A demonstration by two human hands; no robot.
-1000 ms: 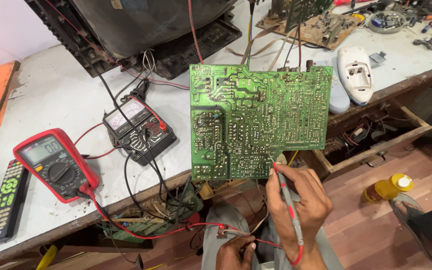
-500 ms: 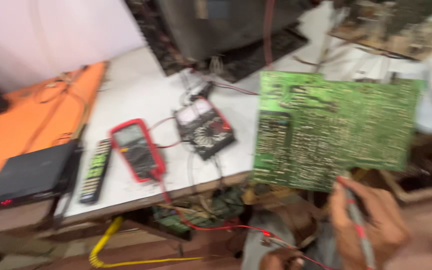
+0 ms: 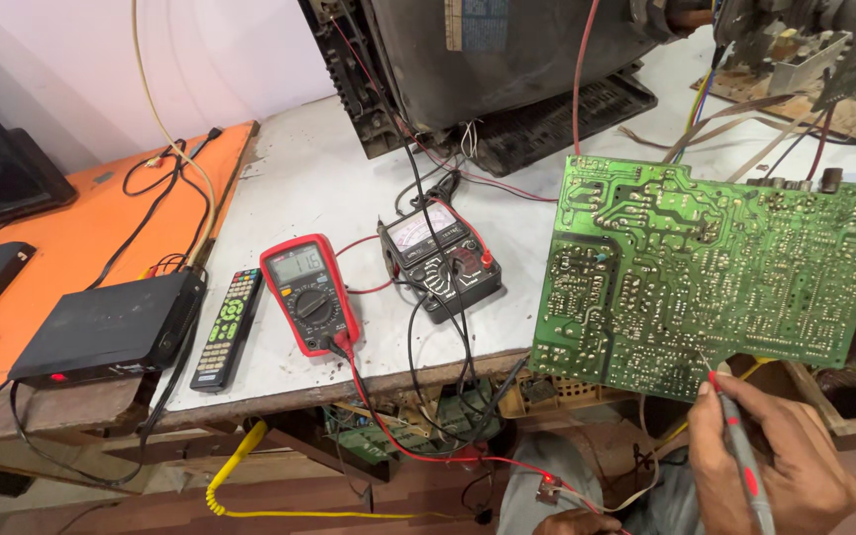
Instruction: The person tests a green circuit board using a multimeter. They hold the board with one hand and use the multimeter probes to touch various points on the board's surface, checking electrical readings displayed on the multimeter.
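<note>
My right hand [image 3: 783,466] grips a red test probe [image 3: 742,451] whose tip touches the lower edge of a large green circuit board [image 3: 705,277], solder side up, overhanging the white table's front edge. Only the top of my left hand [image 3: 575,521] shows at the bottom edge, by the red lead wire [image 3: 418,451]; what it holds cannot be seen. That red lead runs up to a red digital multimeter [image 3: 309,295] lying on the table. A black analog meter [image 3: 440,260] sits beside it.
A black remote [image 3: 227,328] and a black set-top box [image 3: 106,327] lie left of the multimeter, on the white table [image 3: 319,178] and the orange surface [image 3: 71,228]. An opened television chassis [image 3: 497,69] stands at the back. A yellow cable [image 3: 250,485] hangs below the table.
The view has swung left and steadied, bringing the orange surface and set-top box into sight. My right hand still holds the probe at the board's lower edge.
</note>
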